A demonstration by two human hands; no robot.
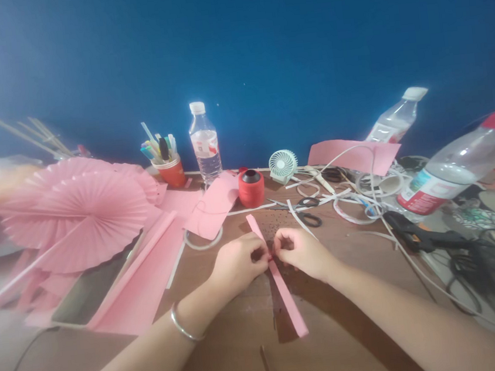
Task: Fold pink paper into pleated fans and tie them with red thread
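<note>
A narrow strip of pink folded paper [290, 305] runs slantwise in front of me over the brown table. My left hand [244, 256] is closed in a pinch at the strip's middle, from its left side. Just right of the strip, my right hand [303, 253] has its thumb and fingertips pressed together. A tiny bit of red shows between the fingertips; whatever the right fingers hold is too small to make out. Behind the hands stands a red spool [251, 190] with a dark top. Black-handled scissors [309, 219] lie past my right hand.
Pleated pink paper fans [86, 214] and pink sheets [143, 291] cover the left side. At the back are a cup of pens [170, 171], a water bottle [205, 145] and a small fan [283, 166]. Cables, a red-capped bottle [453, 170] and a black glue gun [429, 234] crowd the right.
</note>
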